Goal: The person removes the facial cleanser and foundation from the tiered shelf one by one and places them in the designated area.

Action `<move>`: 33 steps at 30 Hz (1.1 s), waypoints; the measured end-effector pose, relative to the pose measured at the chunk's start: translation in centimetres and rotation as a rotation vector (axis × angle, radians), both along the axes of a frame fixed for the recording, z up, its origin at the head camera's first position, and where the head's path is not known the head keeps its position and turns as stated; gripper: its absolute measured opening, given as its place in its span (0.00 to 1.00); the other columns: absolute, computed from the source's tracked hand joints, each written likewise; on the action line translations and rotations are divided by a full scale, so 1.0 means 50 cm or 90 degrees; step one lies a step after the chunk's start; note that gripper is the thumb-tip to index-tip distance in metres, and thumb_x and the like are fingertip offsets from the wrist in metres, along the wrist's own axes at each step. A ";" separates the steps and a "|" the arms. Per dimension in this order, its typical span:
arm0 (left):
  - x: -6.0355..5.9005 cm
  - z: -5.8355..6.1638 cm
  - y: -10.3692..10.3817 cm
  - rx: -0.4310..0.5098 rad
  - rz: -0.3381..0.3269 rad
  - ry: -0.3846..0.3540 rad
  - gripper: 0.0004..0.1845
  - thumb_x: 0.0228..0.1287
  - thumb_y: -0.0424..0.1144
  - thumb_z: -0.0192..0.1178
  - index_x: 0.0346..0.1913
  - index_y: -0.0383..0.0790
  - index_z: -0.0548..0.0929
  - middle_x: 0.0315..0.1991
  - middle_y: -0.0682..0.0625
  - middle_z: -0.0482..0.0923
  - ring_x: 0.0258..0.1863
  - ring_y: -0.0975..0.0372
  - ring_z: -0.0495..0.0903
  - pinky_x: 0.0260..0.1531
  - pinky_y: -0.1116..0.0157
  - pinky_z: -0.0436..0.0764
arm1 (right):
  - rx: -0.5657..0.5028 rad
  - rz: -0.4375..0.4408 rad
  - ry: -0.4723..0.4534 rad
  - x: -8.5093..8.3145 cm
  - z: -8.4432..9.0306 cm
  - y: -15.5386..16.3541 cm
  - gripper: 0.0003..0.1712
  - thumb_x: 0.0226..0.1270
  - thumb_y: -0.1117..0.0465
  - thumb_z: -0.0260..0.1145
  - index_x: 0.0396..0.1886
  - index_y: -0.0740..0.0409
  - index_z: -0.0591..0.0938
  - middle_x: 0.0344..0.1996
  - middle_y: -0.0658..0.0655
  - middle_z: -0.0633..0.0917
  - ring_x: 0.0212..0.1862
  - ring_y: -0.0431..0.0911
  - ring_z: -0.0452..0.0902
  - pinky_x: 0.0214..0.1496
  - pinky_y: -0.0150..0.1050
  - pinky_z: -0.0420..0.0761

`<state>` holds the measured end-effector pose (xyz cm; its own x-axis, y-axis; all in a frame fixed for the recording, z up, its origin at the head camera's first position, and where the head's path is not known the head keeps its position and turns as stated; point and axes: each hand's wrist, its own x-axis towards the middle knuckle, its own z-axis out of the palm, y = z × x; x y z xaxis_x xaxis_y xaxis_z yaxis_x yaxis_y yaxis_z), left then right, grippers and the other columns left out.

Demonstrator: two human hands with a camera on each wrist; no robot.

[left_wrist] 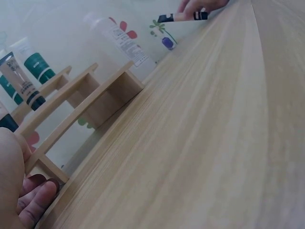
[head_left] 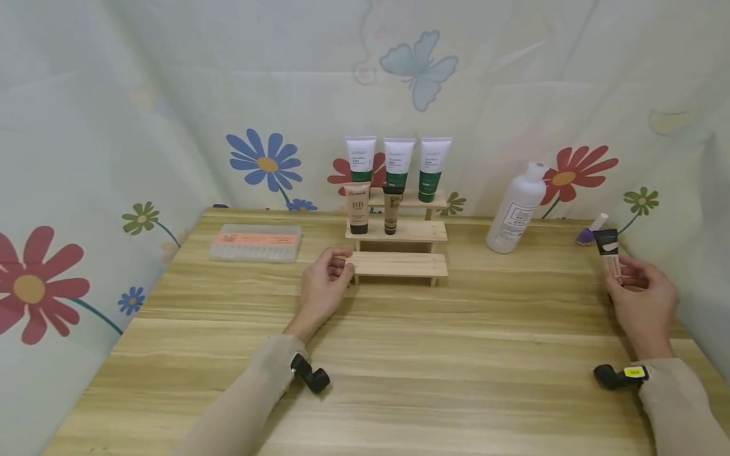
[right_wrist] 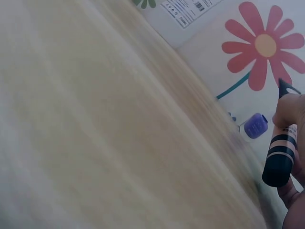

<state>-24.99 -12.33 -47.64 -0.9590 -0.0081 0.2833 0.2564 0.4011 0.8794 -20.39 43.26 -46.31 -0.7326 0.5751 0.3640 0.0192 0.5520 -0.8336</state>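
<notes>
My left hand (head_left: 326,282) grips the left end of the lowest step of a small three-step wooden display stand (head_left: 399,264). In the left wrist view its curled fingers (left_wrist: 40,200) are right at the stand's front leg. Off at the right side of the table, my right hand (head_left: 644,301) holds a pink cosmetic tube (head_left: 611,259) with black ends, pinched between thumb and fingers. The same tube (right_wrist: 281,148) shows at the right edge of the right wrist view, partly covered by the hand. A BB cream tube (head_left: 358,209) and a slim gold-and-black tube (head_left: 391,212) stand on the middle step.
Three white-and-green tubes (head_left: 398,161) line the top step. A white bottle (head_left: 518,209) stands right of the stand, and a purple nail polish bottle (head_left: 590,231) lies tilted behind the right hand. Left is a clear plastic case (head_left: 256,244). A flowered curtain (head_left: 319,95) hangs behind the table.
</notes>
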 end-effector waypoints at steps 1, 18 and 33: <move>0.001 0.000 0.000 -0.002 0.001 0.001 0.12 0.80 0.36 0.66 0.61 0.42 0.87 0.43 0.45 0.89 0.35 0.58 0.88 0.35 0.69 0.88 | -0.002 0.000 -0.008 0.001 -0.002 0.002 0.29 0.70 0.63 0.78 0.69 0.67 0.86 0.35 0.29 0.79 0.38 0.25 0.75 0.42 0.12 0.74; 0.002 0.004 0.001 -0.007 0.006 0.004 0.12 0.79 0.36 0.66 0.60 0.42 0.88 0.42 0.45 0.89 0.36 0.58 0.88 0.35 0.70 0.87 | 0.062 0.067 -0.110 0.004 -0.019 0.021 0.27 0.70 0.61 0.77 0.65 0.70 0.86 0.27 0.21 0.77 0.33 0.20 0.74 0.33 0.15 0.72; 0.000 0.001 0.001 -0.004 0.001 0.002 0.13 0.80 0.36 0.65 0.61 0.43 0.87 0.42 0.45 0.89 0.34 0.58 0.88 0.34 0.69 0.86 | 0.109 0.058 -0.147 0.007 -0.020 0.018 0.28 0.73 0.58 0.75 0.66 0.69 0.86 0.28 0.21 0.74 0.33 0.20 0.70 0.33 0.16 0.70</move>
<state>-25.00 -12.29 -47.58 -0.9580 -0.0087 0.2868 0.2586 0.4065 0.8763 -20.04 44.18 -47.29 -0.8531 0.4479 0.2676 0.1412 0.6919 -0.7081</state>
